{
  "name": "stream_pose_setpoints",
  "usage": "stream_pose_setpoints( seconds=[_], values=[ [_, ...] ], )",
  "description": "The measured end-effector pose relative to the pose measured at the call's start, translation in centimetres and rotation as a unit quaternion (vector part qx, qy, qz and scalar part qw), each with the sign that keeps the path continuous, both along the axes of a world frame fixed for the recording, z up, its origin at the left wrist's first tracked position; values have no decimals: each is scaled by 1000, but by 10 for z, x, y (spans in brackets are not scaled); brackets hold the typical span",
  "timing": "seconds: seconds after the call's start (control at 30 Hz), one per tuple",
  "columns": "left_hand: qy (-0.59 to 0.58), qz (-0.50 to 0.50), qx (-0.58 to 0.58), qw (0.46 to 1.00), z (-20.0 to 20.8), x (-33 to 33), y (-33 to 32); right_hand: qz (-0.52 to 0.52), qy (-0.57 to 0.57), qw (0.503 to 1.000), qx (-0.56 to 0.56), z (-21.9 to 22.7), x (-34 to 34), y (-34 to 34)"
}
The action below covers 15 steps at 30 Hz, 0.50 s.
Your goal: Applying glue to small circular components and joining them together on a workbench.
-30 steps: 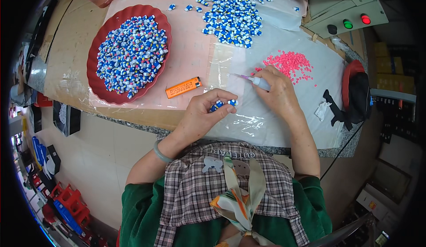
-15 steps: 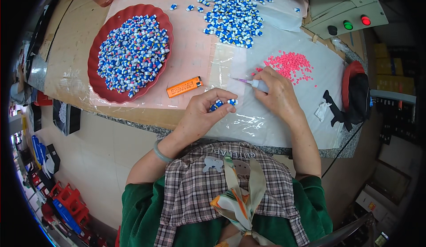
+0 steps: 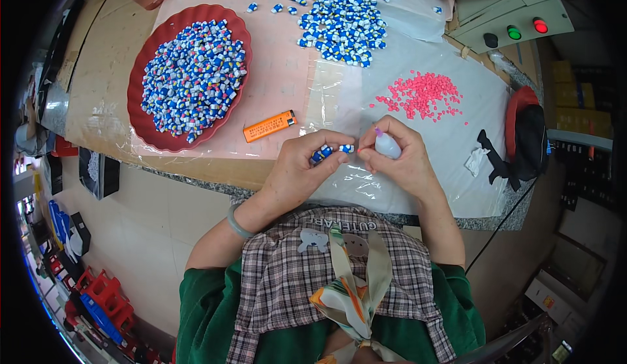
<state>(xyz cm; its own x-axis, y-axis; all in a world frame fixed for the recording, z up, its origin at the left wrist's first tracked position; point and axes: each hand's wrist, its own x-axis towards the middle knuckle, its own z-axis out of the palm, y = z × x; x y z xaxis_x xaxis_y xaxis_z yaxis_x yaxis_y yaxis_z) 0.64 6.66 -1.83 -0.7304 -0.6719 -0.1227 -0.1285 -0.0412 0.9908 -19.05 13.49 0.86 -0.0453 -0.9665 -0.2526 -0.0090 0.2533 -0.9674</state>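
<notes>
My left hand (image 3: 292,168) is closed on several small blue-and-white pieces (image 3: 321,153). One of them, a blue-and-white piece (image 3: 346,148), sticks out between its thumb and forefinger. Tucked in my closed right hand (image 3: 411,163) is a small translucent squeeze bottle (image 3: 387,146) with a purple tip pointing up. The thumb and a fingertip of this hand also pinch a tiny pink bit (image 3: 360,149), right beside the held piece. Loose pink bits (image 3: 424,96) lie scattered on the plastic-covered tabletop beyond my right hand.
A red scalloped tray (image 3: 135,106) full of blue-and-white pieces stands at the left. An orange lighter (image 3: 269,126) lies near my left hand. More blue-and-white pieces (image 3: 346,27) are heaped at the back. At the right are a machine with lit buttons (image 3: 516,34) and a black pouch (image 3: 528,143).
My right hand has come down from the pink bits to my left hand, now with a pink bit at its fingertips. The bottle's tip has swung from pointing left to pointing up.
</notes>
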Motion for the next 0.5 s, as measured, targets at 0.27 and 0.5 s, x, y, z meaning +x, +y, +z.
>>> stream_pose_setpoints(
  seconds=[0.27,0.5],
  values=[
    [-8,10,-103,995,5,-2,3,12,13,1000,14,-3,3,1],
    [-13,16,-164,986,6,-5,3,11,31,999,19,-6,5,-1]
  ],
)
